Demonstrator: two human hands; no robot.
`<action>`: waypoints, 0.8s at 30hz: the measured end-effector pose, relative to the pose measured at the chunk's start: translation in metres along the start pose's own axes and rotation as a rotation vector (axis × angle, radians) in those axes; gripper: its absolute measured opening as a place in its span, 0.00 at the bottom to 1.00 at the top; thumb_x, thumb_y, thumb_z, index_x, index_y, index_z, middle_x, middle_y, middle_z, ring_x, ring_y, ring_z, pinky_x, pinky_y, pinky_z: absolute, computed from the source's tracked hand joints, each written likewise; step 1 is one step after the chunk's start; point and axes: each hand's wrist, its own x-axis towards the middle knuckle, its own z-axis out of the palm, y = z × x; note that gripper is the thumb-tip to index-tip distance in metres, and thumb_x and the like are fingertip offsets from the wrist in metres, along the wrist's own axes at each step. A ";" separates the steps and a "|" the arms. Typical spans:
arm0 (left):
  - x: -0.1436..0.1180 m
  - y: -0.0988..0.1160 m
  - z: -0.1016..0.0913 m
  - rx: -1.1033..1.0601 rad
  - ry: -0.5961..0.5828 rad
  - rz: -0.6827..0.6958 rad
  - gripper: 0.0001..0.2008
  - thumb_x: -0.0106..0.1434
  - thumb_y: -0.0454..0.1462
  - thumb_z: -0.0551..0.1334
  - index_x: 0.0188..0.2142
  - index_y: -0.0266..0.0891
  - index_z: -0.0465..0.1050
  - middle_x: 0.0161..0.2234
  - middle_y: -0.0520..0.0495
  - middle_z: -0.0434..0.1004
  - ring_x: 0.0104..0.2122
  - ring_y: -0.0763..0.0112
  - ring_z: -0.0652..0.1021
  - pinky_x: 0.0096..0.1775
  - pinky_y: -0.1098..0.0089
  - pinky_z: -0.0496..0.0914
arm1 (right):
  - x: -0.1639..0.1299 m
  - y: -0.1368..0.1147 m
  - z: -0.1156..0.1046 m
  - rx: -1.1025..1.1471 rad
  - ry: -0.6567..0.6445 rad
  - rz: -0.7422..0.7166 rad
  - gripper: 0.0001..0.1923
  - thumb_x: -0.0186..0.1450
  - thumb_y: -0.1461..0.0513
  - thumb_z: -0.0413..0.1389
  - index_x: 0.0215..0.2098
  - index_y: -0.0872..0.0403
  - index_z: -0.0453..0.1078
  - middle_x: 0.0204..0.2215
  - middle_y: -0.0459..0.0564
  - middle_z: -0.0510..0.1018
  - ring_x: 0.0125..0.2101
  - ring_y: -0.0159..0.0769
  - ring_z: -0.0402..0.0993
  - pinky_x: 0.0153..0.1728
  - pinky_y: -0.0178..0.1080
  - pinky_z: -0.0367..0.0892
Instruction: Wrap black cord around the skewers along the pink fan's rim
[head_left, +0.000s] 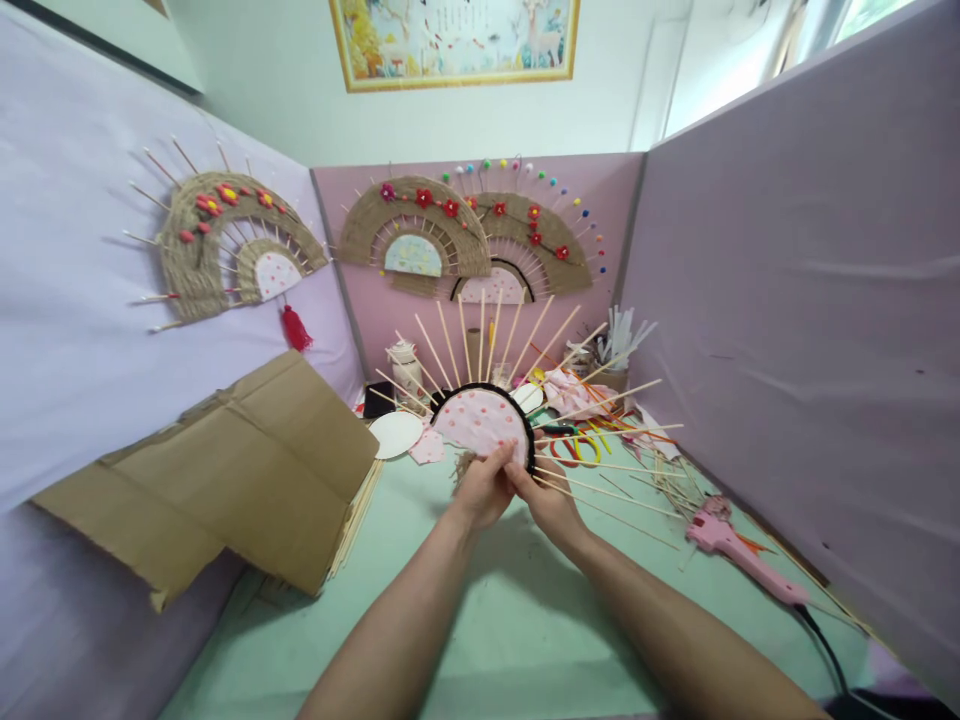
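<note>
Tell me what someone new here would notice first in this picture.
Probably the pink-spotted half-circle with sticks fanning out, held by the left hand and right hand at the centre. Behind it, two flowered fans show against the pink back panel, with a red-tasselled fan on the left wall. A pink glue gun lies on the right of the green table.

Bare left hand [486, 490] and bare right hand [553, 505], just below the centre of the frame.
Left forearm [405, 620], lower centre, and right forearm [664, 630], lower right, are likewise bare along the whole visible length; each is broad near the bottom edge of the frame and tapers evenly to a slimmer wrist. Surfaces appear smooth. A slender thumb shows on each side; remaining fingers partly hidden, fingernail detail too small to determine.
</note>
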 end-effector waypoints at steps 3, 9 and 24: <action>-0.001 0.006 -0.008 -0.010 -0.008 0.070 0.16 0.53 0.38 0.62 0.40 0.32 0.73 0.37 0.40 0.77 0.42 0.59 0.74 0.45 0.63 0.65 | 0.002 0.003 0.003 0.043 -0.106 0.007 0.15 0.57 0.58 0.57 0.43 0.52 0.67 0.32 0.47 0.73 0.33 0.35 0.69 0.36 0.38 0.65; -0.004 0.024 -0.024 -0.093 -0.010 0.147 0.12 0.58 0.36 0.58 0.40 0.31 0.72 0.36 0.41 0.77 0.42 0.63 0.75 0.46 0.63 0.65 | 0.001 0.012 0.003 0.058 -0.090 0.001 0.16 0.60 0.57 0.55 0.46 0.52 0.64 0.23 0.43 0.66 0.21 0.28 0.59 0.23 0.32 0.60; -0.002 0.025 -0.033 -0.156 0.063 0.106 0.11 0.56 0.36 0.60 0.37 0.31 0.72 0.32 0.42 0.77 0.36 0.63 0.77 0.42 0.63 0.69 | 0.000 0.007 -0.005 -0.314 -0.213 -0.260 0.11 0.63 0.58 0.50 0.34 0.53 0.73 0.22 0.48 0.71 0.23 0.32 0.63 0.27 0.36 0.61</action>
